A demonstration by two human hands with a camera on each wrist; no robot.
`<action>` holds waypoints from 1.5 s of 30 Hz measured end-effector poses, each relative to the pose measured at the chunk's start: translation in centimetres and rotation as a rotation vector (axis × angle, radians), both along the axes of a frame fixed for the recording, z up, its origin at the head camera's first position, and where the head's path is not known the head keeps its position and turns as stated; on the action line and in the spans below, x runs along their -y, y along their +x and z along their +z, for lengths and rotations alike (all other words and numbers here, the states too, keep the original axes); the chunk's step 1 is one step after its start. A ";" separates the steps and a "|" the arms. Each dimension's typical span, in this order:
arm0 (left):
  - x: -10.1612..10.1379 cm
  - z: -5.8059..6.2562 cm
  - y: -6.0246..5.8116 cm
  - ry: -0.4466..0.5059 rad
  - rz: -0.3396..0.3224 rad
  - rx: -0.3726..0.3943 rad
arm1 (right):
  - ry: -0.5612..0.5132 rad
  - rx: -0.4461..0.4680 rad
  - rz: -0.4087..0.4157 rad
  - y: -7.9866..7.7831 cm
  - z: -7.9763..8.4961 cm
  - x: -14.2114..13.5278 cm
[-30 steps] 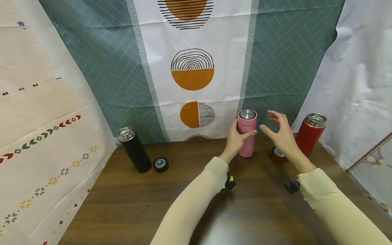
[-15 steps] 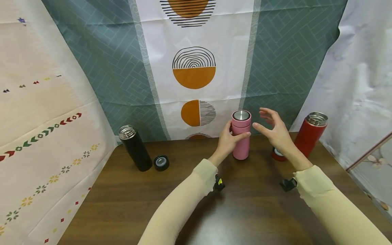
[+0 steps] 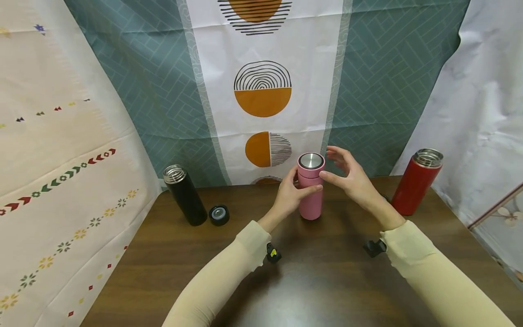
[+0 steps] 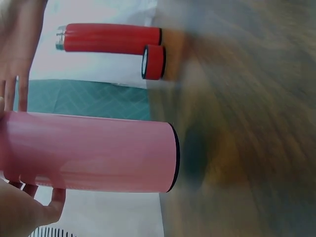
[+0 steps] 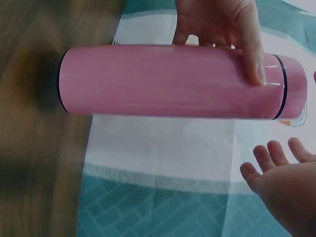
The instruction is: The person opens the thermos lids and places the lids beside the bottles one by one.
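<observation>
A pink thermos (image 3: 311, 206) stands upright in my left hand (image 3: 287, 196), which grips its body from the left with the thumb across the front. Its pink lid (image 3: 311, 161), topped with a steel disc, sits on above a dark seam. The left wrist view shows the dark base of the thermos (image 4: 98, 153) with a blurred dark reflection on the tabletop beside it. My right hand (image 3: 347, 178) is spread at the lid's right side, thumb close to the seam in the head view. In the right wrist view, the right hand's fingers (image 5: 269, 163) are apart from the thermos.
To the right stands a red thermos (image 3: 416, 184) without its lid; its red cap (image 4: 156, 62) lies beside it, mostly hidden by my forearm in the head view. At left are an uncapped black thermos (image 3: 187, 200) and its black cap (image 3: 219, 215). A patterned cloth (image 3: 261, 45) hangs behind the table.
My left hand has carried the pink thermos left and toward me. The right hand has followed leftward and come closer to the lid.
</observation>
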State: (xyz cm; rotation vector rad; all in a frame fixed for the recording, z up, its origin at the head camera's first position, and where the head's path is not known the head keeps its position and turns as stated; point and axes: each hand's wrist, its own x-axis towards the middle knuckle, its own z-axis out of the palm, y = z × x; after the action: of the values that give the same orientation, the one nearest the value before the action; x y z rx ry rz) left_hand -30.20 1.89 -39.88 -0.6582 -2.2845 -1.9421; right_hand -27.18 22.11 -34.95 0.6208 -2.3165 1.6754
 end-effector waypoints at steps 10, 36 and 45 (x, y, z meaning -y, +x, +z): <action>3.7 -0.1 1.3 -0.014 -0.054 0.001 | -0.053 0.097 0.170 0.0 -0.6 2.8; 9.1 0.1 5.0 -0.104 -0.183 0.000 | -0.061 0.135 0.406 1.9 -1.0 7.6; 9.6 -0.5 5.2 -0.084 -0.206 0.014 | -0.024 0.083 0.383 2.3 -0.8 8.3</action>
State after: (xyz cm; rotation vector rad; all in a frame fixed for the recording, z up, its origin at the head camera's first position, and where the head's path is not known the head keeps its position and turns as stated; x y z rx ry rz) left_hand -24.99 -7.70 -40.38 -0.9264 -2.4036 -1.9464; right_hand -24.88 13.84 -35.79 1.0642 -2.3410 1.9158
